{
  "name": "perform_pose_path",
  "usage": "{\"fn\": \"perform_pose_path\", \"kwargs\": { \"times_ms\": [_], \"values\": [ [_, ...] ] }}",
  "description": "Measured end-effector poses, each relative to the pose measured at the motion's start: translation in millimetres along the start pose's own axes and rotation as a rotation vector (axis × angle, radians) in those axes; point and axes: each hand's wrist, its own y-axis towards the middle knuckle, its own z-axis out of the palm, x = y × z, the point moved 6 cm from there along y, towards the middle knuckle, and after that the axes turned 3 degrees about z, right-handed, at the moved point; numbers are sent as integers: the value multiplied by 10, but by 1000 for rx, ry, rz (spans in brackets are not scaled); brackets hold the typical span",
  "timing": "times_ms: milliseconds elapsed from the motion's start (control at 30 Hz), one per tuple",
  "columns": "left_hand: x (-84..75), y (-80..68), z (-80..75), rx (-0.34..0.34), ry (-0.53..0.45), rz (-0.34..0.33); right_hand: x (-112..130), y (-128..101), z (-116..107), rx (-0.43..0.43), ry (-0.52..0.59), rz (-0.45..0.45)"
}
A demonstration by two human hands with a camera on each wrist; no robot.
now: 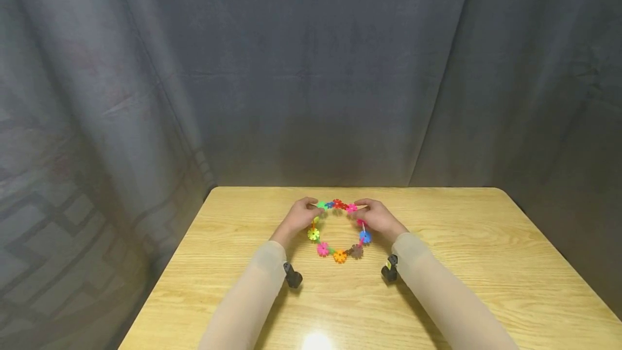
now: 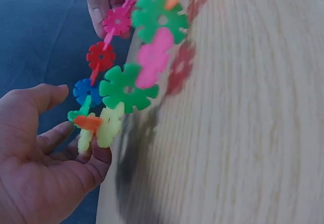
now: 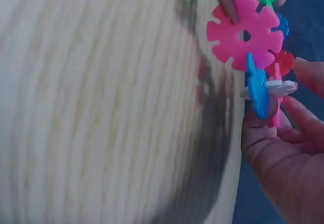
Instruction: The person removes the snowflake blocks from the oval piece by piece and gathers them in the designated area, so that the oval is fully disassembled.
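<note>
A closed ring of interlocking plastic flower discs (image 1: 340, 256) in many colours is held between two hands over the table; its shadow falls apart from it in both wrist views. My left hand (image 1: 298, 219) grips its far left side. In the left wrist view, those fingers curl by a pale yellow disc (image 2: 110, 126) and an orange one (image 2: 88, 122). At the far right side my right hand (image 1: 380, 219) holds the ring, with fingers by a blue disc (image 3: 258, 88) and a white disc (image 3: 281, 87) in the right wrist view. Some fingertip contacts are hidden behind discs.
The light wooden table (image 1: 194, 296) has its far edge just beyond the hands. Behind and on both sides hangs a grey curtain (image 1: 311, 69). A small black camera (image 1: 293, 276) is worn at the left wrist, another black camera (image 1: 389, 270) at the right.
</note>
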Motion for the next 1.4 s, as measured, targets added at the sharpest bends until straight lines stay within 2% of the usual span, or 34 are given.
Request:
{"fn": "perform_pose_path", "kwargs": {
  "times_ms": [233,500,767,1000,1233,1400],
  "values": [
    [-128,-42,1,4,54,26,130,-88,-29,-16,2,-70],
    [-438,-112,-28,7,159,140,382,-208,-85,-55,11,-148],
    [-634,-175,-23,32,196,227,574,-378,-149,-61,31,-210],
    [-749,-242,49,82,56,294,707,-496,-175,-53,69,-274],
    [-923,-352,21,108,60,364,793,-571,-150,8,131,-344],
    [-1008,-416,1,115,16,360,845,-637,-179,-10,142,-380]
  ]
}}
